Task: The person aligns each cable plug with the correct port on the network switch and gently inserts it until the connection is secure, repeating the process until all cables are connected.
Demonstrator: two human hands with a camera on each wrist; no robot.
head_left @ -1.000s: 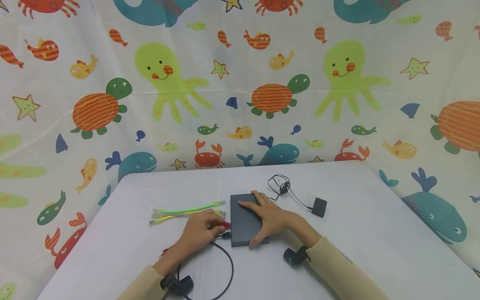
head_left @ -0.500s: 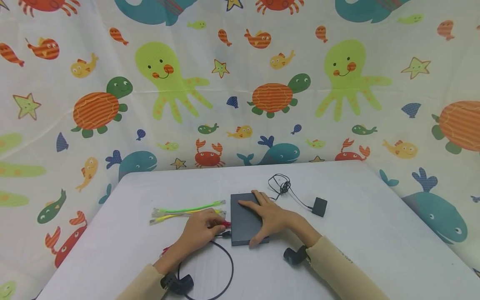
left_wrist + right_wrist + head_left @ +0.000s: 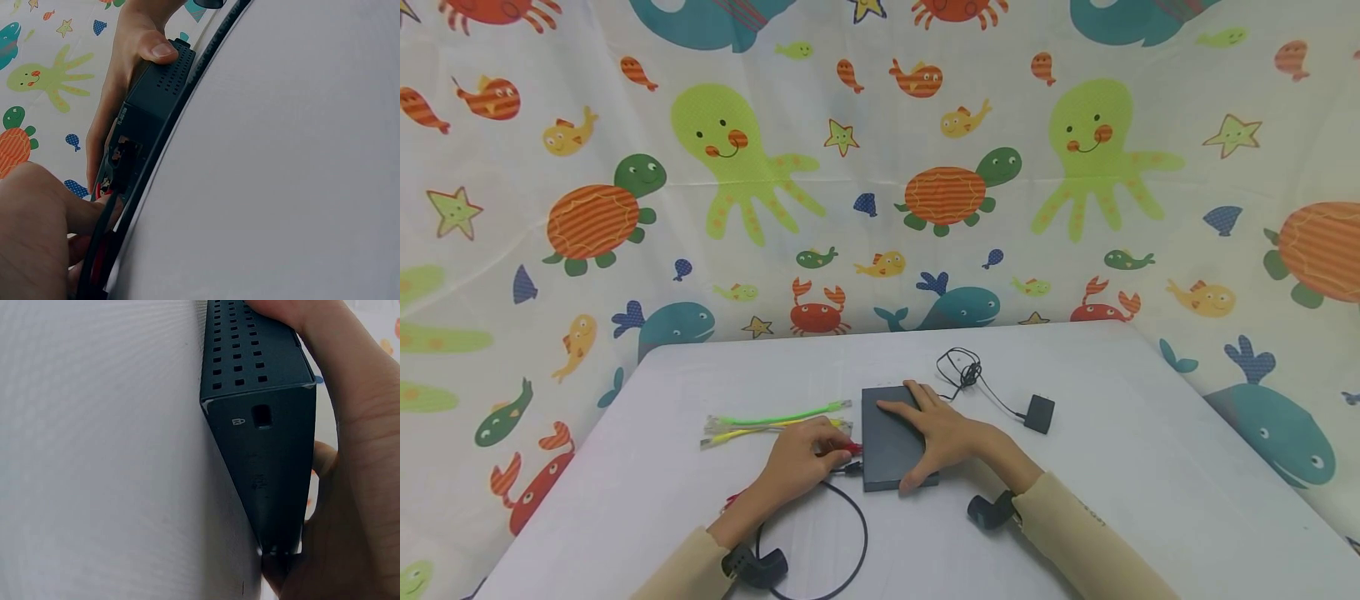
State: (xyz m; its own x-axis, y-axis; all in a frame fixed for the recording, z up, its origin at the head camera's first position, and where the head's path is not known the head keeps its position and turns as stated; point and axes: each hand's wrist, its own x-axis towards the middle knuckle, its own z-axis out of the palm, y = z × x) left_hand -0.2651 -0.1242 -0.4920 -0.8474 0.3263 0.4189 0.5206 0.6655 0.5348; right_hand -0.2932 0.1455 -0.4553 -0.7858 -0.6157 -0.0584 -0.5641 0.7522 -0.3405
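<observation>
A dark network switch [image 3: 887, 446] lies flat on the white table, its vented end and a small slot showing in the right wrist view. My right hand [image 3: 951, 439] spans it, with the thumb on the near end and fingers spread over the top toward the far edge. At the switch's left side, my left hand [image 3: 801, 458] pinches a red network cable [image 3: 853, 450] close to the ports. Fingers hide most of its plug. Just nearer to me, a black cable's plug [image 3: 125, 162] sits in a port; that cable [image 3: 863, 525] loops toward the front.
Left of the switch lie a green network cable [image 3: 797, 415], a yellow one [image 3: 730, 437] and a grey one, partly behind my left hand. A black power adapter [image 3: 1038, 414] with a coiled cord [image 3: 968, 373] lies at the back right. A patterned curtain [image 3: 880, 167] hangs behind.
</observation>
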